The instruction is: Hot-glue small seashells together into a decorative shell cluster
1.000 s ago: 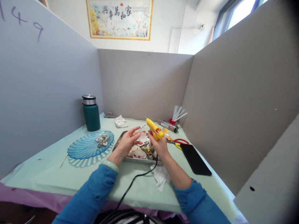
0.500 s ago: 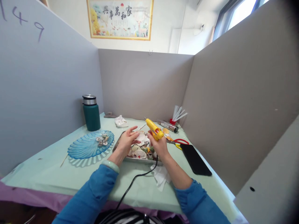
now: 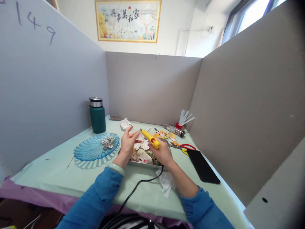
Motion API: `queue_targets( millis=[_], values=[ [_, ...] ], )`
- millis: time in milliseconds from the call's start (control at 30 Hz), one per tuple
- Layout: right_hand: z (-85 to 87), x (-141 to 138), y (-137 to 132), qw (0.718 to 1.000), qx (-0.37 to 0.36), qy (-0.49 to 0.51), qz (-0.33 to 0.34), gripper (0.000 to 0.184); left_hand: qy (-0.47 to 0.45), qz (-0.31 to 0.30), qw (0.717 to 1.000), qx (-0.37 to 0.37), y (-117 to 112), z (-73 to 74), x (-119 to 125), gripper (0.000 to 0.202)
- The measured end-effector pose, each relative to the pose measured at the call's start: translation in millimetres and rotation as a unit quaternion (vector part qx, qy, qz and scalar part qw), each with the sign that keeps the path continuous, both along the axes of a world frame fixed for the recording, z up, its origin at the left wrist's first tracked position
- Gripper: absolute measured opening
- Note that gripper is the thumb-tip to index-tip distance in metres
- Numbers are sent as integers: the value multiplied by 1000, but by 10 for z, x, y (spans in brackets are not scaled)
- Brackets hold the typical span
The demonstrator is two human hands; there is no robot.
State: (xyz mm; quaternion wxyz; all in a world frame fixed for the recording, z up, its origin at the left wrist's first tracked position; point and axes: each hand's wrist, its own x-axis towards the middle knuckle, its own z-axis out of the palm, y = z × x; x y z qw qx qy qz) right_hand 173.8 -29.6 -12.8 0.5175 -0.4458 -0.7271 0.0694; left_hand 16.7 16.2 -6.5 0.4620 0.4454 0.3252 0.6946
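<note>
Just below frame centre, your right hand (image 3: 162, 153) holds a yellow hot-glue gun (image 3: 150, 138) over seashells (image 3: 145, 157); I can't tell whether your left hand (image 3: 128, 143) grips anything.

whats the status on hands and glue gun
Right hand gripping yellow glue gun. Left hand beside it, grasp unclear. Shell tray below, cord trailing.

Tray (image 3: 143, 164) partly hidden; grip of left fingers (image 3: 129, 131) too small to tell; window (image 3: 250, 19) cut off above
</note>
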Motion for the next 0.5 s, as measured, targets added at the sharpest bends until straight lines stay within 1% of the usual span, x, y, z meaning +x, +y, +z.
queue_targets(
  millis=[167,333,500],
  values=[
    [-36,5,22,999,20,-38,7,13,8,-24,1000,-4,-39,31,11,69],
    [-31,3,18,999,23,-39,11,14,0,-60,998,10,-54,40,27,74],
    [-29,2,17,999,30,-38,8,13,-26,-51,998,-1,-16,15,20,78]
  ],
)
